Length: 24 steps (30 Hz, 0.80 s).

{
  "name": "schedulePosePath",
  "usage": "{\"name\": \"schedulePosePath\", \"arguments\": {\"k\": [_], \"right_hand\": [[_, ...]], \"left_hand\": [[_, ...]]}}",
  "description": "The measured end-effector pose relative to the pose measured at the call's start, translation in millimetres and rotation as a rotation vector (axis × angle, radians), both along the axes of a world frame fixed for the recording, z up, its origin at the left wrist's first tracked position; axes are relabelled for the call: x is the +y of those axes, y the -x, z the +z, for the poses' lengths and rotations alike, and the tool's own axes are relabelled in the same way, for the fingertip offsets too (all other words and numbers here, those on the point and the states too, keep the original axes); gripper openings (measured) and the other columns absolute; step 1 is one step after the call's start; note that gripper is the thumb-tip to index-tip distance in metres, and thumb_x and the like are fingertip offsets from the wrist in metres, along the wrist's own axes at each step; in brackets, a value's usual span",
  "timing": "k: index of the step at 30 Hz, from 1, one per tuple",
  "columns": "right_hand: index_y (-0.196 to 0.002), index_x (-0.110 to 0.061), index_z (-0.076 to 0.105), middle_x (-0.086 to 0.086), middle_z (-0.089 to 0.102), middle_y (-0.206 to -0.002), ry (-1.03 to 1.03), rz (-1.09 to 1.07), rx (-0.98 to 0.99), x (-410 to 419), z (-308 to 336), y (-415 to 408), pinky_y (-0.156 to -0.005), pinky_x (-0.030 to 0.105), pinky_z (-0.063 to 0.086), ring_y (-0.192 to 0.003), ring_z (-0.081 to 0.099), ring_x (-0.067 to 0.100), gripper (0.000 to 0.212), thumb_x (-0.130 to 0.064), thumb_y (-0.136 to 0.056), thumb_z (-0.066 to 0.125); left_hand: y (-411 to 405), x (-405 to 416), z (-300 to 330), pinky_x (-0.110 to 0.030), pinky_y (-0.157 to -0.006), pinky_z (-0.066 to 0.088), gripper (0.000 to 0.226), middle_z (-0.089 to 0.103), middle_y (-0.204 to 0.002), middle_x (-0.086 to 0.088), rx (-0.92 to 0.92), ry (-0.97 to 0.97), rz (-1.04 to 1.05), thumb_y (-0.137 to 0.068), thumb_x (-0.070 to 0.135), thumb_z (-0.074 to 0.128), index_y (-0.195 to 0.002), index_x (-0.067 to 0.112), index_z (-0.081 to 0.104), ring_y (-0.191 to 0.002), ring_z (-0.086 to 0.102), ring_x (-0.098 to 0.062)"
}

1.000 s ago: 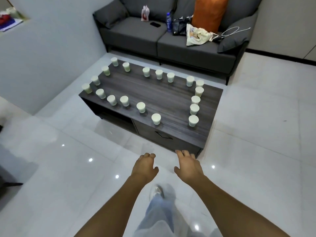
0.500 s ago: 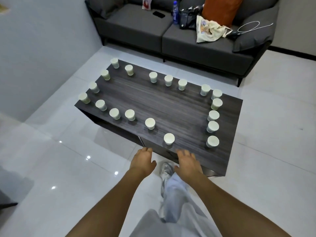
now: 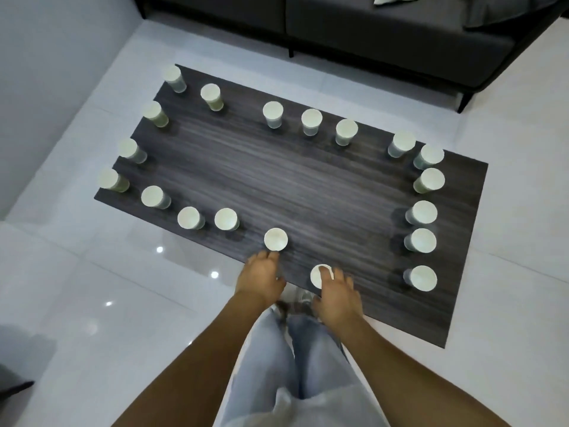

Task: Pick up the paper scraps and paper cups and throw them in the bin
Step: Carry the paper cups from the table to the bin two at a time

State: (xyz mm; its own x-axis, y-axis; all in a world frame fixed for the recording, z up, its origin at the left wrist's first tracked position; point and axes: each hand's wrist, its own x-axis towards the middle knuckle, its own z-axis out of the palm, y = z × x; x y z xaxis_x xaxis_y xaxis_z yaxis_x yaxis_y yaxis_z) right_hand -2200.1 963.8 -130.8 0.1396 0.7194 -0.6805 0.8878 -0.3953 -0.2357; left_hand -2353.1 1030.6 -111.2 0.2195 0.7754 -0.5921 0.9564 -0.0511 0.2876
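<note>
We see our right hand point(image 3: 337, 292) reaching over the near edge of the dark wood-grain tabletop point(image 3: 295, 177), its fingers spread loosely and laid over the top of the nearest pale upside-down paper cup point(image 3: 318, 275), touching it though not clearly gripping it. Our left hand point(image 3: 261, 275) hovers relaxed and holding nothing, fingertips just short of a second pale paper cup point(image 3: 276, 239). The other paper cups stand upside down around the tabletop's border.

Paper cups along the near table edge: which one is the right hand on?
The near-edge cup directly under the right hand, partly covered by its fingers. The cup beyond the left hand shows fully.
</note>
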Motion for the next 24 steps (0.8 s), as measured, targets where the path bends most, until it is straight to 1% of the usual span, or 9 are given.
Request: {"name": "schedulePosePath", "arguments": {"k": [4,6,10,12,15,17,19,21,24], "right_hand": [[-0.147,-0.024,0.023,0.007,0.025,-0.152,0.048,-0.066,-0.004,18.5,-45.4,9.6,-0.107,0.042,0.033,-0.135,0.029,0.03,0.066,-0.031,-0.092,0.057],[-0.149,-0.025,0.021,0.007,0.019,-0.155,0.055,-0.117,-0.022,26.4,-69.8,12.9,-0.111,0.044,0.029,-0.138,0.024,0.031,0.068,-0.033,-0.092,0.057],[-0.15,-0.028,0.018,0.006,0.01,-0.16,0.076,-0.223,-0.068,36.5,-115.0,16.9,-0.116,0.046,0.02,-0.144,0.015,0.033,0.071,-0.036,-0.092,0.058],[-0.151,-0.029,0.016,0.006,0.007,-0.16,0.111,-0.27,-0.079,37.0,-135.0,19.5,-0.118,0.049,0.018,-0.145,0.011,0.034,0.075,-0.038,-0.091,0.06],[-0.152,-0.028,0.014,0.007,0.007,-0.16,0.155,-0.319,-0.089,34.7,-154.2,24.8,-0.117,0.051,0.022,-0.145,0.01,0.036,0.079,-0.038,-0.09,0.061],[-0.151,-0.027,0.016,0.007,0.011,-0.159,0.163,-0.344,-0.09,31.9,-161.9,27.8,-0.116,0.049,0.028,-0.144,0.015,0.034,0.08,-0.034,-0.089,0.065],[-0.149,-0.024,0.02,0.007,0.023,-0.155,0.151,-0.376,-0.075,29.8,-164.9,29.3,-0.113,0.042,0.036,-0.14,0.025,0.031,0.076,-0.03,-0.089,0.066],[-0.146,-0.022,0.026,0.005,0.032,-0.149,0.129,-0.398,-0.053,28.5,-165.1,28.4,-0.108,0.037,0.041,-0.135,0.034,0.027,0.07,-0.03,-0.089,0.066],[-0.143,-0.022,0.029,0.003,0.036,-0.145,0.115,-0.417,-0.027,31.0,-157.9,25.0,-0.106,0.037,0.044,-0.132,0.037,0.024,0.067,-0.034,-0.088,0.066]], "left_hand": [[1.2,37.3,-47.0,-0.035,-0.105,0.037,0.052,0.046,-0.136,-0.009,0.031,0.039,-0.061,-0.09,0.024,0.054,-0.139,0.013,0.039,-0.124,0.042,-0.028],[1.4,53.3,-74.9,-0.035,-0.108,0.032,0.054,0.041,-0.141,-0.009,0.025,0.023,-0.083,-0.09,0.025,0.052,-0.141,0.013,0.035,-0.127,0.038,-0.028],[-0.7,76.9,-128.7,-0.037,-0.114,0.026,0.062,0.03,-0.15,-0.008,0.005,-0.059,-0.117,-0.092,0.033,0.054,-0.144,0.015,0.028,-0.137,0.027,-0.026],[-3.0,81.1,-153.5,-0.041,-0.116,0.024,0.065,0.022,-0.154,-0.007,0.015,-0.04,-0.128,-0.091,0.036,0.057,-0.146,0.019,0.026,-0.142,0.019,-0.027],[-4.0,78.2,-179.4,-0.044,-0.115,0.022,0.065,0.013,-0.157,-0.005,0.025,0.003,-0.173,-0.09,0.035,0.06,-0.144,0.025,0.026,-0.145,0.009,-0.028],[-3.0,74.2,-190.4,-0.045,-0.114,0.024,0.063,0.011,-0.157,-0.005,0.031,0.003,-0.221,-0.089,0.029,0.061,-0.143,0.026,0.028,-0.145,0.007,-0.027],[-1.9,71.5,-194.8,-0.044,-0.112,0.028,0.061,0.014,-0.156,-0.005,0.027,-0.026,-0.246,-0.09,0.02,0.06,-0.142,0.027,0.03,-0.144,0.01,-0.026],[-1.9,69.8,-195.3,-0.042,-0.111,0.032,0.06,0.019,-0.153,-0.003,0.022,-0.048,-0.286,-0.09,0.017,0.059,-0.142,0.028,0.031,-0.142,0.015,-0.025],[-2.9,66.8,-188.7,-0.041,-0.111,0.033,0.062,0.023,-0.151,-0.001,0.025,-0.038,-0.357,-0.088,0.018,0.06,-0.142,0.03,0.031,-0.14,0.02,-0.024]]}}
